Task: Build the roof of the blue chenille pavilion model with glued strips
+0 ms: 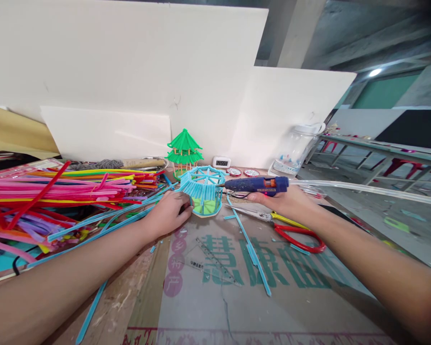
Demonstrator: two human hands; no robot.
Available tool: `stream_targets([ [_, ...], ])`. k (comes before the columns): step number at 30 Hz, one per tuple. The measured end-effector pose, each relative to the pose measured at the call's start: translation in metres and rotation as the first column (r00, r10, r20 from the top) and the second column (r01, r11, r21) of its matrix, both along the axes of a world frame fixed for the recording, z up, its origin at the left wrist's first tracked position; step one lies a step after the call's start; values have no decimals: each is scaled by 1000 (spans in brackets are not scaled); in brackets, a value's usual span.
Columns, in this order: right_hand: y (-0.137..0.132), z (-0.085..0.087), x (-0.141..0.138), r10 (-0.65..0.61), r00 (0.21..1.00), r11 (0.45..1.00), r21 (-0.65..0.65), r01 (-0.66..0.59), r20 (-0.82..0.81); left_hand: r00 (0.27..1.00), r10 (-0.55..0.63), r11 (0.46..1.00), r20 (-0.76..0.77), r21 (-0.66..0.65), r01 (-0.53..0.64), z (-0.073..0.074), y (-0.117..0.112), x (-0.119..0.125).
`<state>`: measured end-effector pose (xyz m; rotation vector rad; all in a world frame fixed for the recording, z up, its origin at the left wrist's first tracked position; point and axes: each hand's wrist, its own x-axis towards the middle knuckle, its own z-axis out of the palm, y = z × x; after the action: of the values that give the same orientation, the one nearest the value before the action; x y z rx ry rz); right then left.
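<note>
My left hand [168, 212] is closed on the left side of a small light-blue model [203, 190] made of pipe-cleaner sticks, with a green floor inside, standing on the cardboard [258, 297]. My right hand [280, 200] grips a blue hot glue gun [256, 184], its nozzle pointing left at the upper right edge of the model. A clear glue stick [362, 189] runs out of the gun's back to the right.
A big heap of coloured pipe cleaners [53, 196] fills the left. A green pagoda model [184, 149] stands behind. Scissors with red and yellow handles [290, 229], a clear triangle ruler [211, 261] and loose blue sticks [253, 254] lie on the cardboard. White boards [129, 72] form the back.
</note>
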<state>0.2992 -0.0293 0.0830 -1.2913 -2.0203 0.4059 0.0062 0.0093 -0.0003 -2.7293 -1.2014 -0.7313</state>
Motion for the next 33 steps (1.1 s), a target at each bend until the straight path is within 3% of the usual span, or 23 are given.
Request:
stream_targets([
  [4, -4, 1, -4, 25, 1000, 999, 24, -25, -14, 1000, 1, 1000, -1, -2, -1, 0, 0, 0],
  [9, -6, 9, -2, -63, 998, 997, 34, 62, 24, 1000, 3, 1000, -7, 3, -3, 0, 0, 0],
  [12, 2, 12, 6, -7, 1000, 999, 47, 5, 28, 1000, 4, 1000, -6, 2, -4, 1, -1, 1],
  [16, 31, 8, 22, 36, 999, 999, 27, -35, -34, 1000, 12, 1000, 7, -9, -12, 0, -1, 2],
  [21, 80, -6, 32, -202, 973, 977, -42, 208, 112, 1000, 10, 1000, 17, -11, -10, 0, 0, 3],
  [26, 122, -22, 27, -190, 972, 971, -124, 207, 138, 1000, -5, 1000, 30, -20, 6, 1, -1, 3],
  [33, 140, -45, 13, -163, 953, 961, -179, 213, 256, 999, 0, 999, 45, -36, 2, 0, 0, 3],
])
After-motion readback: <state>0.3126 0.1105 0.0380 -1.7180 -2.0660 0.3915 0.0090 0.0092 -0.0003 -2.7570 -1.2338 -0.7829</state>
